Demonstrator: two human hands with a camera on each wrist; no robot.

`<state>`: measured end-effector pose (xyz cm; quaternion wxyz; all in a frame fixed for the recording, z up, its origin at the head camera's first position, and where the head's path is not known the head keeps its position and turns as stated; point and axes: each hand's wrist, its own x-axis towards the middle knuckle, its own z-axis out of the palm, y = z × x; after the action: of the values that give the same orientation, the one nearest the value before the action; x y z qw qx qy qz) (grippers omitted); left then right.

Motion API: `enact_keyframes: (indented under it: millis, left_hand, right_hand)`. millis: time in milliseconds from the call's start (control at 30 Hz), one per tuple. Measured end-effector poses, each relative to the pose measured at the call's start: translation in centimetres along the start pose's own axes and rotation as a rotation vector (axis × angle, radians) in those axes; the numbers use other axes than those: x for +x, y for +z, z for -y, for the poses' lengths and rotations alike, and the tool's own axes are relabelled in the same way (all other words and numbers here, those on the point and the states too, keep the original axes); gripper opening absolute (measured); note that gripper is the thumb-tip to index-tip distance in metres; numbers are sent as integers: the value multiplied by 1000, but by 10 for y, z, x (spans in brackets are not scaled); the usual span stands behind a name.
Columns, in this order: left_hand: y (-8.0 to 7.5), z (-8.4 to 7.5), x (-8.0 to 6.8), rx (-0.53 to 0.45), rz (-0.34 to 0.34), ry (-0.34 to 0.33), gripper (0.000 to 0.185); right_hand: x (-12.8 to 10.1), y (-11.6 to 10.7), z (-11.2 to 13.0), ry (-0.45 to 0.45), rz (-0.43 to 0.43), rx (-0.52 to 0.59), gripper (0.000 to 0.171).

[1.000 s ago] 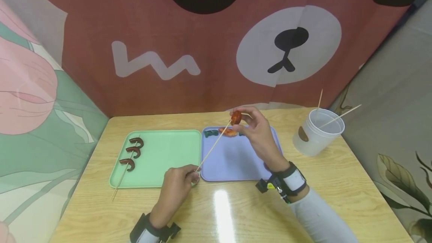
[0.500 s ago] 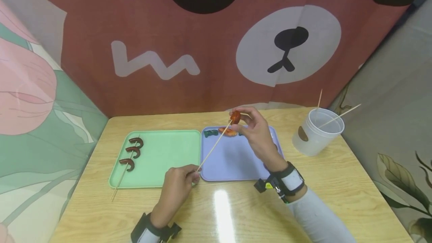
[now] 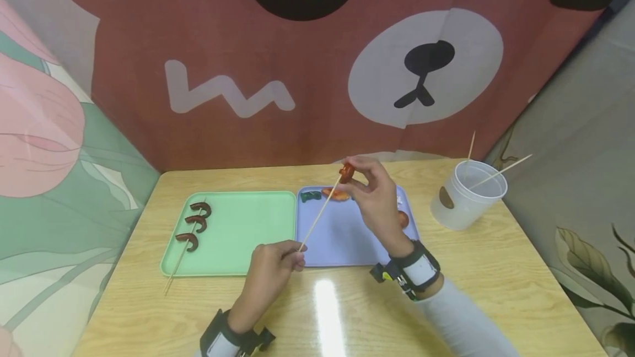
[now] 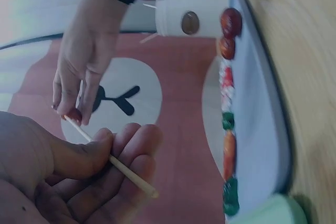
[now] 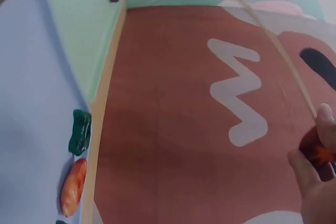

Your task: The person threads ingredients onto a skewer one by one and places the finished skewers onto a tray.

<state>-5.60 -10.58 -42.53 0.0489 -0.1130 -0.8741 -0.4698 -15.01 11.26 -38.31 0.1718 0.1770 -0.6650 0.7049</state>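
Note:
My left hand [image 3: 273,269] pinches a thin wooden skewer [image 3: 321,216] near its lower end, which pokes out past the fingers in the left wrist view. Up at the skewer's other end, my right hand [image 3: 379,203] holds a glossy reddish-brown toy food piece [image 3: 347,172] between thumb and fingers. The skewer's tip meets that piece; how deep it goes in is hidden. Both hands are raised around the lilac tray [image 3: 342,255]. Along its back edge lie a dark green piece [image 3: 311,195] and an orange piece [image 3: 335,194]. A round brown-red piece [image 3: 403,219] shows beside my right wrist.
To the left, a green tray [image 3: 248,230] carries a skewer with three curled brown pieces [image 3: 187,240], its stick overhanging the front edge. A whitish bucket [image 3: 461,203] with two skewers leaning out stands at the right. A printed cloth [image 3: 317,142] hangs behind the table.
My left hand has shifted slightly right with the skewer. My right wrist has moved a little left, and the round piece on the lilac tray has come into sight.

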Motion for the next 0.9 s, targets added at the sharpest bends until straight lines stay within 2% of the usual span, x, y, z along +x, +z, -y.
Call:
enact_keyframes:
  millis: [133, 233, 333, 433, 533, 667, 767, 900]
  left_hand:
    - [-1, -7, 3, -27, -10, -11, 10]
    - [-1, -10, 4, -2, -28, -9, 10]
    - [-2, -12, 5, 35, -61, 14, 9]
    - [-3, -14, 7, 82, -103, 55, 9]
    - [-6, -17, 11, 137, -144, 102, 12]
    - [-10, -20, 13, 187, -183, 139, 13]
    - [-16, -21, 15, 215, -224, 157, 15]
    - [-22, -25, 21, 220, -273, 193, 15]
  right_hand:
    - [-3, 7, 0, -96, -30, -15, 48]
    - [-3, 11, 1, -121, -33, 45, 46]
    - [-1, 14, 5, -118, -45, 141, 39]
    - [4, 10, 12, -70, -45, 240, 37]
    - [10, 3, 22, 16, 23, 306, 40]
    - [16, -5, 34, 113, 155, 294, 46]
    - [16, -4, 38, 133, 198, 265, 45]
    - [8, 8, 37, 151, 280, 258, 48]
